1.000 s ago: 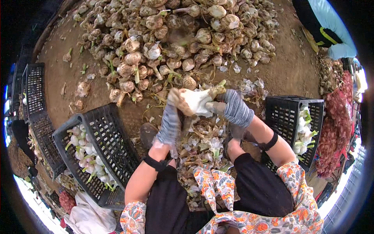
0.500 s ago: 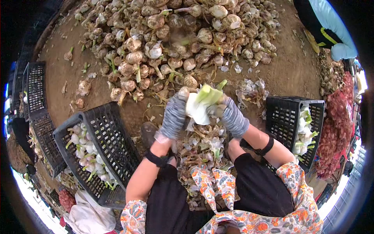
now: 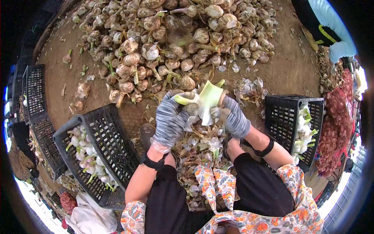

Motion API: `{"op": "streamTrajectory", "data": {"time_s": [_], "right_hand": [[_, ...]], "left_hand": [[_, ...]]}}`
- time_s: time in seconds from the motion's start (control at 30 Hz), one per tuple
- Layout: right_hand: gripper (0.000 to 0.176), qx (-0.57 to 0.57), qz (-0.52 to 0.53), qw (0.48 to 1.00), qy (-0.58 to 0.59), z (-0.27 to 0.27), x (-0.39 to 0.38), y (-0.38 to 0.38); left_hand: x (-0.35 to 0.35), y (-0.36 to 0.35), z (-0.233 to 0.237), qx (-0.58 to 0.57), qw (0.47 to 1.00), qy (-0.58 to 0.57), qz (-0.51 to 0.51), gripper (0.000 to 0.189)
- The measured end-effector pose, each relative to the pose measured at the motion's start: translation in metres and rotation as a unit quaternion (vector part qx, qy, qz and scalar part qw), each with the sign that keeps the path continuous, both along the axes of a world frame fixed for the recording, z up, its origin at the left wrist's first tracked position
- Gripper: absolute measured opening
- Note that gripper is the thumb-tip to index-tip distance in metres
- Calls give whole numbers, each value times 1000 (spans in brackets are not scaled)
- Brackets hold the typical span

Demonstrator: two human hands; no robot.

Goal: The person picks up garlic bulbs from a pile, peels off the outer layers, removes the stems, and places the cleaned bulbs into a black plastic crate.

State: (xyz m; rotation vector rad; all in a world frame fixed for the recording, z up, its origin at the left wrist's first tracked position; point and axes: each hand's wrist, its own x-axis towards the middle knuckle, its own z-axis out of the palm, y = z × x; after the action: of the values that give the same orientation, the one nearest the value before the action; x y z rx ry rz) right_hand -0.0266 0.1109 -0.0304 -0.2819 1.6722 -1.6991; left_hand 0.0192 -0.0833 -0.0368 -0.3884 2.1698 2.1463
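Stripping the outer skin from one garlic bulb [image 3: 206, 102], held in front of your knees above the heap of shed husks [image 3: 202, 146]. Your left hand [image 3: 169, 119], gloved, is closed round one end of the bulb. Your right hand [image 3: 235, 117], also gloved, is clamped on the pale green-white sheath at the other side. Neither hand is open.

Judged from this pose, good practice is to hold the bulb firm in your left hand without crushing it. Pinch only the loose outer layer with your right fingertips. Pull along the stalk so the skin comes away in one strip and the clean white layer beneath stays whole. Let the waste fall straight onto the husks, clear of both crates.

Count:
- One bulb in hand, with two gloved hands on it.
- Two black crates holding cleaned bulbs: the left crate [image 3: 111, 134] just beside your left arm and the right crate [image 3: 280, 113] beside your right arm.
- At least two more stacked crates [image 3: 35, 91] at far left; the exact number cannot be read.
- The pile of uncleaned bulbs [image 3: 171, 43] on the earth floor [image 3: 292, 66] ahead holds too many to count, and a few strays lie apart from it at left.
- One other person, seen only as a light blue sleeve [image 3: 331, 23], at upper right.
- Red mesh sacks [image 3: 335, 124] beyond the right crate, number unclear.
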Motion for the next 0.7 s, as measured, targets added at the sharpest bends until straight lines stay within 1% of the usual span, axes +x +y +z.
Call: {"op": "streamTrajectory", "data": {"time_s": [0.03, 0.07, 0.1, 0.13, 0.17, 0.2, 0.27, 0.3, 0.33, 0.37, 0.4, 0.43, 0.47, 0.53, 0.57, 0.6, 0.63, 0.67, 0.7], "right_hand": [[38, 94, 5, 995, -22, -3, -6, 3], [38, 96, 5, 995, -23, -3, -11, 6], [38, -53, -66, 976, -200, 0, -15, 7], [38, -200, -134, 899, -367, 3, -19, 5], [39, -185, -193, 852, -450, -12, -19, 0], [35, -191, -224, 810, -508, -26, -16, -10], [32, -177, -166, 826, -508, -36, -9, -18], [30, -147, -144, 833, -514, -34, -5, -13], [30, -146, -144, 833, -513, -36, -2, -12], [30, -121, -151, 852, -487, -41, 2, -10], [30, -96, -159, 868, -461, -43, 5, -9], [30, -82, -202, 835, -506, -32, 5, -14], [30, -83, -205, 834, -506, -31, 9, -10], [30, -156, -144, 834, -509, -29, 19, 3], [30, -128, -179, 850, -479, -32, 21, 7], [33, -206, -135, 787, -565, -31, 14, 22], [33, -169, -164, 957, -173, -32, 15, 20], [34, -101, -162, 949, 252, -31, 15, 18], [34, -102, -173, 939, 280, -20, 7, 31]], "left_hand": [[-1, -2, 4, 61, 998, -19, -1, 26], [-2, -6, 5, 63, 998, -19, -1, 26], [-1, -12, 5, 71, 996, -13, -47, 26], [-1, -17, 6, 78, 993, -6, -93, 27], [-4, -19, 8, 70, 989, 15, -132, 30], [-6, -20, 6, 70, 989, 14, -133, 30], [-10, -23, -2, 214, 953, -24, -212, 36], [-9, -27, -5, 245, 941, -83, -218, 41], [-5, -23, -12, 245, 941, -82, -218, 41], [4, -16, -20, 349, 918, -86, -166, 41], [9, -8, -29, 448, 882, -90, -113, 41], [6, 2, -31, 508, 856, -34, -89, 42], [12, 0, -27, 540, 835, -98, -50, 44], [9, 11, -27, 542, 824, -159, 43, 50], [6, 17, -33, 536, 828, -153, 68, 50], [8, 20, -35, 529, 824, -174, 108, 47], [6, 20, -37, 530, 816, -187, 136, 41], [4, 19, -42, 531, 807, -200, 164, 36], [5, 14, -52, 532, 806, -197, 168, 36]]}}
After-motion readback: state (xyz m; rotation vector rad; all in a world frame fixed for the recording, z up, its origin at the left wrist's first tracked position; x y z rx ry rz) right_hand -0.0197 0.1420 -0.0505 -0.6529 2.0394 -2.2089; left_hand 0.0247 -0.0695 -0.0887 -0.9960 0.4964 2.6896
